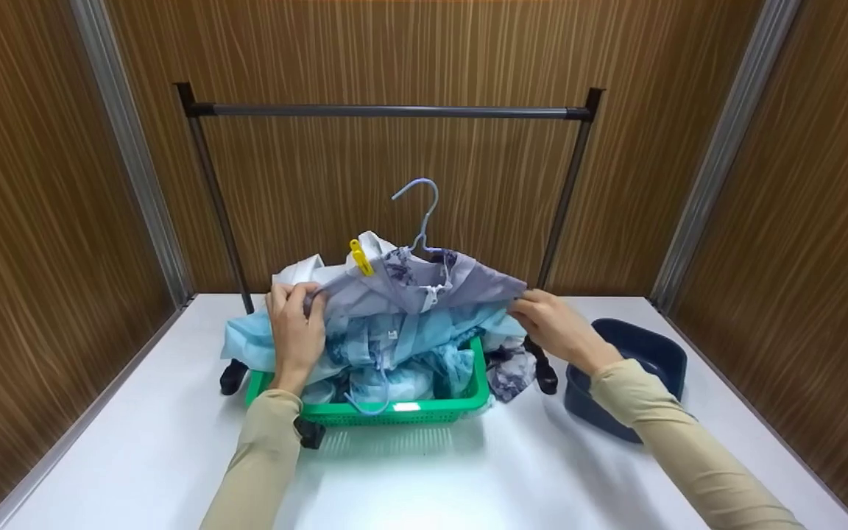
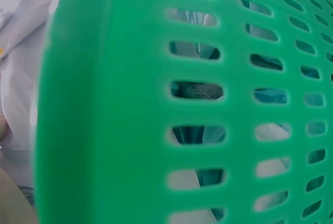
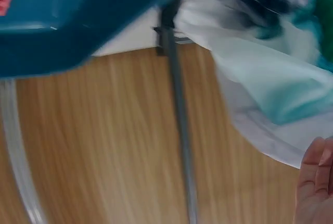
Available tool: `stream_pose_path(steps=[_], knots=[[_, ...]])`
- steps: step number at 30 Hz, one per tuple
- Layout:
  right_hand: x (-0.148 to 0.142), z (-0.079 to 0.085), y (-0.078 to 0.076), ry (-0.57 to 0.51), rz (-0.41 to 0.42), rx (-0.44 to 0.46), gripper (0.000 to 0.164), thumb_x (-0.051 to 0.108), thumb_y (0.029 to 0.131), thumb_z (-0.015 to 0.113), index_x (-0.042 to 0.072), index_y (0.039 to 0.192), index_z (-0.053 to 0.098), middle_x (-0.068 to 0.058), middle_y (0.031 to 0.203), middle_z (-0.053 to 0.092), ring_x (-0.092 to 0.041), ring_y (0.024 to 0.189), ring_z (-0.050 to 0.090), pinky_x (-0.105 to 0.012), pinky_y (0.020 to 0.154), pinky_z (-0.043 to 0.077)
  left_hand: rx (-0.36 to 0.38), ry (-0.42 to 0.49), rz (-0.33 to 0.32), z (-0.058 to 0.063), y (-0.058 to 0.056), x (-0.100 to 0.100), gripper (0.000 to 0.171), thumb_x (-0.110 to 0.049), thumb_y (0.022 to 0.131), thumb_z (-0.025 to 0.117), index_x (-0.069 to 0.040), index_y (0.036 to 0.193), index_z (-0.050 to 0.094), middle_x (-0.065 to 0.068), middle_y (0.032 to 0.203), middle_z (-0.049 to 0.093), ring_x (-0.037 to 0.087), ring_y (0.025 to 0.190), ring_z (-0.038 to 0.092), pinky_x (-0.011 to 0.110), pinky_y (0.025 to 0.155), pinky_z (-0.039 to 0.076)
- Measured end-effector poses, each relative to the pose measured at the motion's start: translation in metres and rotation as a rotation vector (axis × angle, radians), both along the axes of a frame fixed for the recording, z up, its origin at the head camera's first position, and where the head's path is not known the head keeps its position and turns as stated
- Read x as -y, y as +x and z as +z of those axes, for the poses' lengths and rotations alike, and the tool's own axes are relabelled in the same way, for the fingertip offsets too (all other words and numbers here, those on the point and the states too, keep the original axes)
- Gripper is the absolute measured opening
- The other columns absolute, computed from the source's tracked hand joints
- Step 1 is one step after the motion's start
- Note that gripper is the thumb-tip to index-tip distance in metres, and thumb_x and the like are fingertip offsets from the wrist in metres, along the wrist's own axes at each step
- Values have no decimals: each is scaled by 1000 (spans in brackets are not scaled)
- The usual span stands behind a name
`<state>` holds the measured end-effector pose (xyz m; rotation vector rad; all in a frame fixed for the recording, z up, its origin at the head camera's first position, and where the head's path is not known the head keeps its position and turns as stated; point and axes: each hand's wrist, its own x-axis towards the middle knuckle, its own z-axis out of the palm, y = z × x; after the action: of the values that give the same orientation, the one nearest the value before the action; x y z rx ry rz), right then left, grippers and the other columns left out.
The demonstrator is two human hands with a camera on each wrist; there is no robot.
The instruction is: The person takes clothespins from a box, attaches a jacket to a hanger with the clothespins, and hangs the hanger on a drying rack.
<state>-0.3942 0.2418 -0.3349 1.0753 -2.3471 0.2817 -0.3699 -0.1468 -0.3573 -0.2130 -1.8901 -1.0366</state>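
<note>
A pale lavender garment (image 1: 483, 283) with a dark floral part near its neckline hangs on a light-purple wire hanger (image 1: 428, 210). A yellow clothespin (image 1: 360, 258) sits at the left of its neckline. My left hand (image 1: 297, 327) grips the garment's left shoulder, thumb and fingers on the cloth. At the opposite shoulder end, my right hand (image 1: 553, 324) pinches the fabric; in the right wrist view its fingers (image 3: 314, 166) show at the lower right edge. Beneath lies a light blue garment (image 1: 435, 324) with another hanger (image 1: 372, 408), over a green basket (image 1: 479, 383) of clothes.
Behind the basket stands a dark clothes rack (image 1: 394, 111), its feet around the basket. A navy basin (image 1: 663, 353) is at the right, near my right forearm. Crumpled floral cloth (image 1: 512, 374) lies beside the basket. Wood-patterned panels (image 1: 799, 221) enclose the white table (image 1: 137, 442).
</note>
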Motion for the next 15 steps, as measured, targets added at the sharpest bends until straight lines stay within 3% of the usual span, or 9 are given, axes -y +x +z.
stream_pose_path(steps=[7,15], knots=[[-32,-17,-6,25,-72,55,16,-1,82,62,6,94,68,-4,87,63,-20,82,61,-34,71,50,-6,1,9,0,0,1,11,-19,87,62,-9,90,63,6,88,41,23,89,37,36,74,29],[-63,-26,-9,41,-180,154,18,-3,81,62,7,95,68,-5,88,63,-20,81,62,-34,71,50,11,4,5,-2,-1,-1,10,-20,87,61,-10,90,62,4,88,40,22,88,37,35,74,29]])
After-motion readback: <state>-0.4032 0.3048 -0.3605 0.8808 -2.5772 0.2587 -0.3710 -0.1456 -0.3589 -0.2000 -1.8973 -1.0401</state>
